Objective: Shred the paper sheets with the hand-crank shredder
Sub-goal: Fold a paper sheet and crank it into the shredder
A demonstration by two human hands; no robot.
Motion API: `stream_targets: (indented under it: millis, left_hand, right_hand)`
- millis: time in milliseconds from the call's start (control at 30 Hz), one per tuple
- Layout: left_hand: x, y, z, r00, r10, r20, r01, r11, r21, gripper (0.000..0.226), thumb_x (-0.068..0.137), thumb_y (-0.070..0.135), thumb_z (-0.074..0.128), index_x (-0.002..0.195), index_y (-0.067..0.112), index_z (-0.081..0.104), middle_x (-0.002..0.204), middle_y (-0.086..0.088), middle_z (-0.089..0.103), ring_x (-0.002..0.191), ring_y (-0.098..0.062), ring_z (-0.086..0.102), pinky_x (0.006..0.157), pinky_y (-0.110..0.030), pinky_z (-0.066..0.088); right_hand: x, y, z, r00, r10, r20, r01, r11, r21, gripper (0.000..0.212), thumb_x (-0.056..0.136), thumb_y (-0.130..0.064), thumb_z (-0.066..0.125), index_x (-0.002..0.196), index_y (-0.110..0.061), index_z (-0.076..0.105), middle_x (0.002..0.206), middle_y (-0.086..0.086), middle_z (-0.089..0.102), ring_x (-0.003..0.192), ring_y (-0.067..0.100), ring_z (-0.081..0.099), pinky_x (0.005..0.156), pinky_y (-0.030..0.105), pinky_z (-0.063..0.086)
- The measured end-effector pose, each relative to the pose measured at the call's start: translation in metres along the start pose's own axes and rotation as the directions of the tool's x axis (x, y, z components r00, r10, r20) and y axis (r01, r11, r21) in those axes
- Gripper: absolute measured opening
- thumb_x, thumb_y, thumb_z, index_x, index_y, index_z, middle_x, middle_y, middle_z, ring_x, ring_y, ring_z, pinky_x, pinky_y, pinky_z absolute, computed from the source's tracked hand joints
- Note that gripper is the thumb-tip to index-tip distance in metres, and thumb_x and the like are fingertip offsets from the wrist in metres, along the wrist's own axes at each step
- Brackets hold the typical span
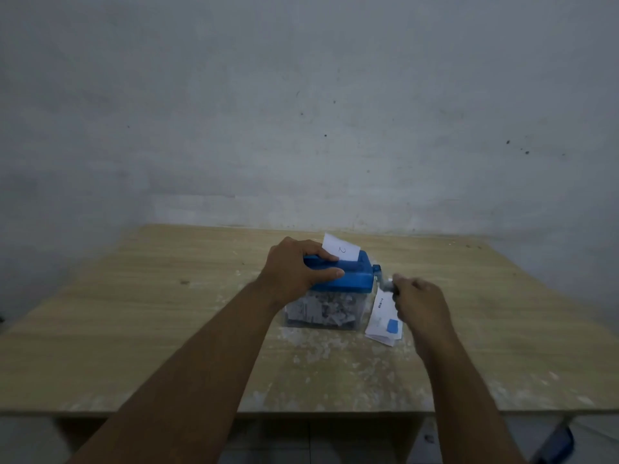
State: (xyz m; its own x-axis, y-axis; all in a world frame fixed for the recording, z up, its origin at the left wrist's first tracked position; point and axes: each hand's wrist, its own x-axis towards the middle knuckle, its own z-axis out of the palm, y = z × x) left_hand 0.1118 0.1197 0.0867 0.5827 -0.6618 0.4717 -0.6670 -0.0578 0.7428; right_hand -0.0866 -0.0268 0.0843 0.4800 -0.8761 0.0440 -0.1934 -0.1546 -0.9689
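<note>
A hand-crank shredder with a blue top (356, 277) and a clear bin (323, 311) full of paper shreds stands on the wooden table (134, 313). A white paper sheet (341, 248) marked with a "2" sticks upright out of its slot. My left hand (298, 267) grips the left part of the blue top, thumb along the front. My right hand (420, 304), blurred, holds the crank handle (385, 283) at the shredder's right side.
A folded white paper with blue print (384, 324) lies on the table just right of the bin, partly under my right hand. Small paper bits litter the tabletop in front of the shredder. A grey wall stands behind the table. A blue object (556, 445) sits low at the right.
</note>
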Motion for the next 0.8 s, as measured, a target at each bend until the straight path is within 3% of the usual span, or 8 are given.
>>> stream_targets:
  millis: [100,200,333,500,567,633,700,800]
  left_hand:
    - [0.002,0.002,-0.003,0.999,-0.012,0.035,0.012,1.000,-0.006,0.032,0.074,0.046,0.094,0.101,0.032,0.085,0.102,0.019,0.076,0.092,0.003,0.068,0.070,-0.009,0.052]
    - [0.003,0.003,-0.006,0.997,0.014,0.070,-0.013,1.000,-0.011,0.031,0.076,0.044,0.093,0.104,0.030,0.086,0.098,0.021,0.076,0.088,0.006,0.068,0.071,-0.008,0.051]
    - [0.004,0.002,-0.008,0.996,0.027,0.084,-0.025,1.000,-0.016,0.031,0.077,0.044,0.092,0.104,0.030,0.086,0.099,0.020,0.076,0.088,0.005,0.068,0.072,-0.009,0.051]
    - [0.002,-0.001,-0.004,0.997,0.054,0.053,-0.051,0.997,-0.051,0.031,0.077,0.039,0.093,0.105,0.028,0.086,0.103,0.018,0.078,0.091,0.003,0.071,0.075,-0.010,0.054]
    - [0.001,-0.001,-0.003,0.998,0.054,0.041,-0.052,0.997,-0.055,0.031,0.077,0.039,0.093,0.105,0.029,0.086,0.105,0.019,0.077,0.093,0.005,0.070,0.078,-0.010,0.055]
    - [0.000,-0.002,-0.002,0.998,0.050,0.028,-0.048,0.997,-0.058,0.031,0.075,0.040,0.094,0.105,0.032,0.086,0.107,0.022,0.075,0.096,0.007,0.069,0.081,-0.010,0.055]
    - [0.000,-0.004,0.000,0.999,0.037,0.011,-0.036,0.997,-0.069,0.032,0.074,0.039,0.095,0.104,0.032,0.086,0.108,0.022,0.074,0.096,0.009,0.068,0.081,-0.009,0.054]
    - [-0.001,-0.004,0.001,0.999,0.037,0.006,-0.036,0.995,-0.089,0.033,0.074,0.038,0.096,0.104,0.030,0.086,0.112,0.018,0.076,0.099,0.006,0.070,0.081,-0.011,0.057]
  right_hand:
    - [0.014,-0.031,-0.010,0.997,-0.035,0.071,0.032,0.999,0.031,0.022,0.097,-0.022,0.063,0.090,-0.005,0.073,0.075,0.003,0.063,0.067,0.019,0.054,0.062,0.035,0.045]
    - [0.031,-0.048,-0.011,0.988,-0.094,0.119,0.098,0.995,-0.030,0.024,0.102,-0.031,0.062,0.095,-0.013,0.077,0.084,0.006,0.068,0.075,0.019,0.058,0.069,0.036,0.049]
    - [0.060,-0.061,0.002,0.980,-0.150,0.135,0.158,0.986,-0.052,0.034,0.104,-0.040,0.063,0.097,-0.008,0.073,0.084,0.008,0.070,0.072,0.019,0.059,0.073,0.038,0.053]
    - [0.089,-0.046,0.025,0.986,-0.074,0.148,0.093,0.987,-0.127,0.030,0.105,-0.032,0.062,0.087,-0.008,0.065,0.080,0.010,0.067,0.067,0.021,0.055,0.072,0.040,0.052]
    - [0.089,-0.024,0.031,0.980,0.050,0.190,-0.006,0.975,-0.223,0.029,0.107,-0.027,0.057,0.084,-0.009,0.061,0.077,0.009,0.060,0.065,0.019,0.051,0.070,0.040,0.050]
    - [0.081,-0.002,0.032,0.961,0.157,0.226,-0.110,0.972,-0.209,0.026,0.107,-0.015,0.050,0.083,-0.007,0.057,0.072,0.009,0.052,0.062,0.018,0.044,0.061,0.034,0.042]
    - [0.075,0.019,0.031,0.968,0.154,0.199,-0.099,0.960,-0.262,0.028,0.105,-0.011,0.049,0.078,-0.010,0.056,0.072,0.007,0.053,0.061,0.018,0.047,0.059,0.032,0.042]
    - [0.053,0.039,0.027,0.988,0.097,0.123,-0.057,0.953,-0.298,0.033,0.105,-0.022,0.051,0.078,-0.004,0.060,0.074,0.012,0.060,0.064,0.022,0.054,0.064,0.035,0.046]
